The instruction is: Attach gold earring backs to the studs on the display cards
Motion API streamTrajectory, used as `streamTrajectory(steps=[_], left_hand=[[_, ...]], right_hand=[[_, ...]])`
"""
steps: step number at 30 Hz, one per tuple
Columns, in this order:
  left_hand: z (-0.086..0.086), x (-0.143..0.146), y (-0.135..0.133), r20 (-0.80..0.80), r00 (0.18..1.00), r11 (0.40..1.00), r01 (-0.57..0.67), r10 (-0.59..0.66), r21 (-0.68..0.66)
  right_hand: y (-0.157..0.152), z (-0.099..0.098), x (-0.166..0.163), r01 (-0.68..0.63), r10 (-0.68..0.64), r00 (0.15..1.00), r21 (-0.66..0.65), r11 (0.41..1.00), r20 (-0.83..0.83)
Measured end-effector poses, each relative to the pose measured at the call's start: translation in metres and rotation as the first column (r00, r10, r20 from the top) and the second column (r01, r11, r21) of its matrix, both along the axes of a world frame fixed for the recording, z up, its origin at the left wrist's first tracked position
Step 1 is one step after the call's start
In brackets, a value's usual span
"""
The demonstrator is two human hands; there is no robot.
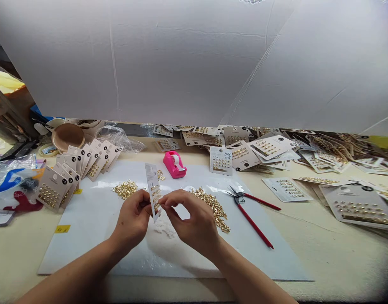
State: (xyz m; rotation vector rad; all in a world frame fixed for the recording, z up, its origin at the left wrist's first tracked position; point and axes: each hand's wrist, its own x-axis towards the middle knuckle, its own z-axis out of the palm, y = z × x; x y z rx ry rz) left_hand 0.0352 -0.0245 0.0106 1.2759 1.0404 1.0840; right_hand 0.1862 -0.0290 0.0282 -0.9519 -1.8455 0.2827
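Note:
My left hand [134,217] is closed on a white earring card [152,181], held upright and nearly edge-on above the mat. Rows of small gold pieces stick out of the card's right-hand face. My right hand [194,219] pinches thumb and forefinger together at the card's lower gold pieces; what sits between the fingertips is too small to make out. A pile of gold rings [126,189] lies behind my left hand. Beside my right hand spreads a heap of small gold pieces [214,207]. Red-handled pliers [255,226] lie to the right with their jaws apart.
A pink tape dispenser [174,164] stands at the back of the white mat [95,253]. Fanned cards [51,188] lie at left near a brown bowl [67,137] and plastic bags. Many loaded cards [358,207] cover the right and back. A pale panel [181,63] rises behind.

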Motion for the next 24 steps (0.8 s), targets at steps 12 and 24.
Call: streamTrajectory(steps=[12,24], left_hand=[[0.0016,0.0005,0.0005,0.017,1.000,1.000,0.011,-0.011,-0.026],[0.0007,0.0004,0.0003,0.021,0.999,0.999,0.030,-0.029,-0.024]], right_hand=[[-0.0007,0.0005,0.0015,0.021,-0.021,0.999,-0.026,0.999,-0.028],[-0.0005,0.0005,0.0015,0.013,-0.013,1.000,-0.009,1.000,-0.020]])
